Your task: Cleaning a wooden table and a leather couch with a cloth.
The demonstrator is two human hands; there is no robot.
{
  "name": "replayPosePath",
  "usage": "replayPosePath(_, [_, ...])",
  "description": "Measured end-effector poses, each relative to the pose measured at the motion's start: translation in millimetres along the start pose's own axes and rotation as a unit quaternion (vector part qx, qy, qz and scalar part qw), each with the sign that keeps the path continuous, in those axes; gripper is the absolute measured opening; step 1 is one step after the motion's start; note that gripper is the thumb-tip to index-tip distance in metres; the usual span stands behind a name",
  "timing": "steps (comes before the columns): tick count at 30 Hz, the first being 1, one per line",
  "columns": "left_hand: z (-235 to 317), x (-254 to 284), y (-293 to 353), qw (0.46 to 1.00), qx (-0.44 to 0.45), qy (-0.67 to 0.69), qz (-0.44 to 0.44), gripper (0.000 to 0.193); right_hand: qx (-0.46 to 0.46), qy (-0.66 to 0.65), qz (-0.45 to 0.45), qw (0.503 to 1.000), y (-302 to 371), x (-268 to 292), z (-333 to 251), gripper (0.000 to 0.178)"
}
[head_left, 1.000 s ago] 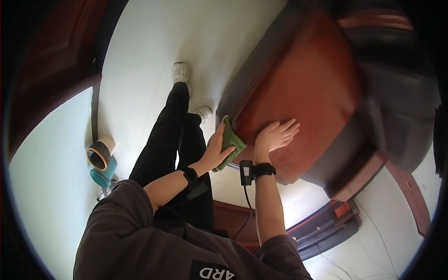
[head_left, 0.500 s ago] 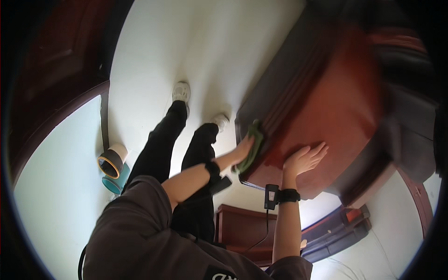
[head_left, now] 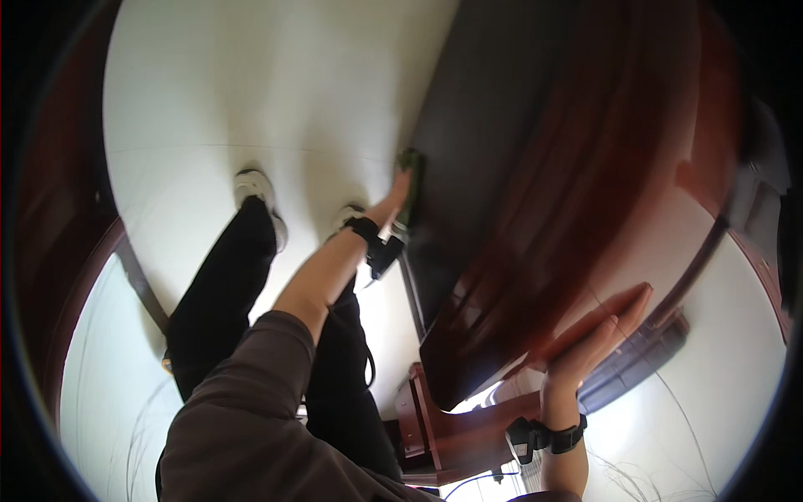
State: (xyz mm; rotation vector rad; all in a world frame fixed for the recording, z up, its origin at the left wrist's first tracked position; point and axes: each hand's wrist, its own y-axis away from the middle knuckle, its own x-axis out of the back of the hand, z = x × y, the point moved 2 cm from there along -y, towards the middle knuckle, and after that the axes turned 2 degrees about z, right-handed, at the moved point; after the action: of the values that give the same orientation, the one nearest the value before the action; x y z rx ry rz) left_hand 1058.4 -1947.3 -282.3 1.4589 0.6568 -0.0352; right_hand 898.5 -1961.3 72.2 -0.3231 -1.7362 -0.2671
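A folded green cloth (head_left: 416,177) lies against the lower edge of a dark side panel (head_left: 481,142). My left hand (head_left: 400,192), arm stretched forward and down, holds it there; motion blur softens the fingers. The panel belongs to a large piece of furniture with a glossy red-brown wooden top (head_left: 619,176). On the near right part of that top rests my right hand (head_left: 590,347), fingers straight and holding nothing. Its reflection shows in the polished surface.
Pale floor (head_left: 192,92) runs along the left of the furniture, with my shoes (head_left: 254,188) on it. A red-brown wooden cabinet (head_left: 477,435) stands by the near corner. Dark wood (head_left: 50,209) lines the far left.
My left hand has moved the green cloth from the edge of the wooden top down onto the dark side panel. The view has tilted, and my right hand appears nearer the lower right.
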Motion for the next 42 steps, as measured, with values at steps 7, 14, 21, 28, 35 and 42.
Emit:
replayPosePath(7, [-2.5,-17.0,31.3,0.997,0.034,-0.059,0.021,0.068,-0.011,-0.002,0.002,1.0,0.9,-0.6,4.3,0.059])
replayPosePath(14, [-27.0,-65.5,162.7,0.888,-0.332,-0.31,-0.07,0.055,-0.003,0.036,0.031,0.999,2.6,-2.8,5.2,0.058])
replayPosePath(21, [5.6,-88.3,181.7,0.851,-0.442,-0.245,-0.146,0.067,-0.012,0.054,0.037,0.998,2.1,-4.1,5.5,0.06])
replayPosePath(28, [27.8,-103.0,133.6,0.864,-0.4,-0.296,-0.076,0.064,-0.045,0.025,0.02,0.998,4.4,-7.0,6.8,0.064])
replayPosePath(35, [55.1,-91.1,37.7,0.924,-0.335,-0.173,0.068,0.055,-0.048,-0.001,0.003,0.999,9.1,1.5,16.4,0.066])
replayPosePath(42, [24.8,-19.1,-78.4,0.989,-0.131,-0.037,0.057,0.058,-0.084,-0.017,-0.018,0.996,11.6,3.4,10.3,0.064])
